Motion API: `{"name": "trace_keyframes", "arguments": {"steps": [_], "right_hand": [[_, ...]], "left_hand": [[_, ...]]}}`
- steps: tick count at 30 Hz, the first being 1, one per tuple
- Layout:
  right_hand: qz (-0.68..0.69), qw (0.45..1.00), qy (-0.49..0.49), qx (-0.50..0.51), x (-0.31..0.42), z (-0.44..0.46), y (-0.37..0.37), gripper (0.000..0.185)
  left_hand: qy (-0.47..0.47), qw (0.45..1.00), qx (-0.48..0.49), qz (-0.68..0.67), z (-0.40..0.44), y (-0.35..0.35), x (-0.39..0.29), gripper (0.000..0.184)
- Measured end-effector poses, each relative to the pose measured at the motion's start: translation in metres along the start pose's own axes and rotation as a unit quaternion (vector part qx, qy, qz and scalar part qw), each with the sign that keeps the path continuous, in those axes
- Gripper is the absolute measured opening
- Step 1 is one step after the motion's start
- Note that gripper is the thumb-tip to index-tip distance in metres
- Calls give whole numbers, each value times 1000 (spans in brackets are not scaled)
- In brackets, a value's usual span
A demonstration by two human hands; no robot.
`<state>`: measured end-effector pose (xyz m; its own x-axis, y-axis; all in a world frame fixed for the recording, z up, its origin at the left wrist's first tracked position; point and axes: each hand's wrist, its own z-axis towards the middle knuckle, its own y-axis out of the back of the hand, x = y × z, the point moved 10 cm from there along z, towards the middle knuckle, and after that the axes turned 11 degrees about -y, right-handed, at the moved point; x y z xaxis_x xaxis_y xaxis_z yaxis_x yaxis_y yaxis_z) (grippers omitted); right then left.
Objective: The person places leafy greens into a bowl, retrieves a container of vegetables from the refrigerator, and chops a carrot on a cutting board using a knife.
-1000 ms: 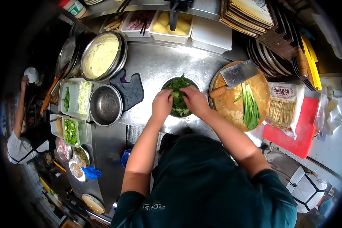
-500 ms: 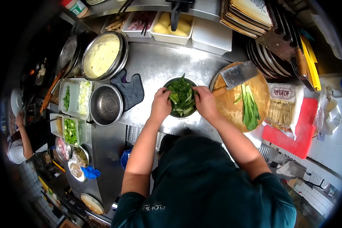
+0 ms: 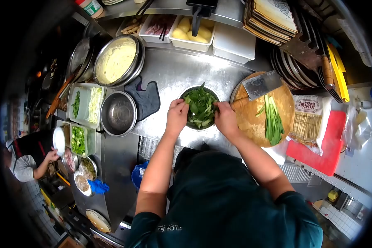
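In the head view, work looks partway along: loose dark green leafy pieces [image 3: 201, 108] already fill the round shiny metal bowl [image 3: 199, 128] at the centre of the frame, on the silver metal desk [image 3: 173, 70]. A bunch of long greens with pale stems [image 3: 273, 126] lies whole, apart from them, on the round brown wooden chopping board [image 3: 252, 130] at the centre right, below the broad rectangular steel cleaver [image 3: 261, 85]. So that bunch seems left as it is, though whether the leaves in the bowl are finished cannot be told.

The left hand [image 3: 177, 119] is narrow, fingers bent and bunched at the bowl's left edge, touching the leaves or rim. The right hand [image 3: 226, 118] is likewise narrow at the right edge; whether either pinches a leaf cannot be told
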<state>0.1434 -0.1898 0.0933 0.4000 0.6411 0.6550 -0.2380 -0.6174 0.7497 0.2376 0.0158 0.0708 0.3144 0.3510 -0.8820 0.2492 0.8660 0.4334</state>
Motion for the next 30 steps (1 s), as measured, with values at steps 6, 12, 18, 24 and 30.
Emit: {"name": "trace_keyframes", "arguments": {"steps": [6,12,18,24,30], "right_hand": [[-62,986,154,14,44,-3,-21,67],[-275,941,124,154,54,8,-101,101],[-289,929,109,204,48,18,-117,85],[-160,955,222,112,59,28,-92,55],[-94,965,193,147,56,24,-70,47]], "left_hand": [[125,977,-110,-129,-21,41,16,20],[265,887,-217,-309,-76,70,34,17],[306,862,-331,-231,-208,156,86,13],[502,746,-437,-1,-488,241,169,13],[407,750,343,393,-617,259,289,17]]}}
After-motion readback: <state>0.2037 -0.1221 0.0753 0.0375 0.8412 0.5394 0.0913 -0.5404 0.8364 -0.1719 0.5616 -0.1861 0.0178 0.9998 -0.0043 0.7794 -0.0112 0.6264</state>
